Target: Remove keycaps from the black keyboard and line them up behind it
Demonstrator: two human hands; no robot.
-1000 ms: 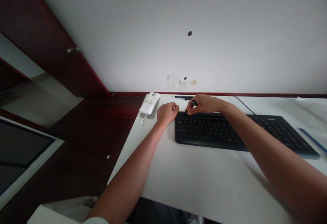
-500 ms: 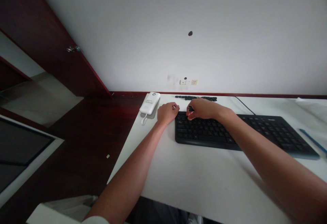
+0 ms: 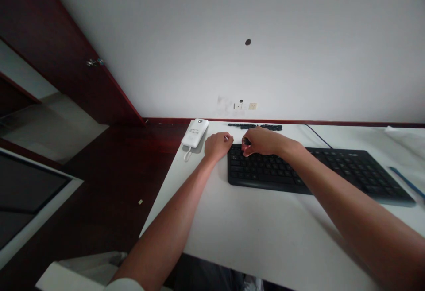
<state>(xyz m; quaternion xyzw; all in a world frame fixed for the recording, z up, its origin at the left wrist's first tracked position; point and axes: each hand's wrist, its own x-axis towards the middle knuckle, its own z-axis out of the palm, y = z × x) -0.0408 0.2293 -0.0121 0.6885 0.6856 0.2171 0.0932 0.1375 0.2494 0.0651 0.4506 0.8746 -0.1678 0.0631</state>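
A black keyboard lies on the white desk. My right hand rests at the keyboard's top-left corner, its fingers pinched on a small black keycap. My left hand is curled in a loose fist just left of the keyboard, gripping something small and pale that I cannot make out. A row of loose black keycaps lies along the desk's far edge behind both hands.
A white power bank with a short cable lies at the desk's far left corner. The keyboard's cable runs toward the wall. A blue strip lies at the right. Dark red floor and a cabinet are on the left.
My right hand has come back from the row of keycaps to the keyboard's top-left corner, with a keycap in its fingers. My left hand has stayed put.
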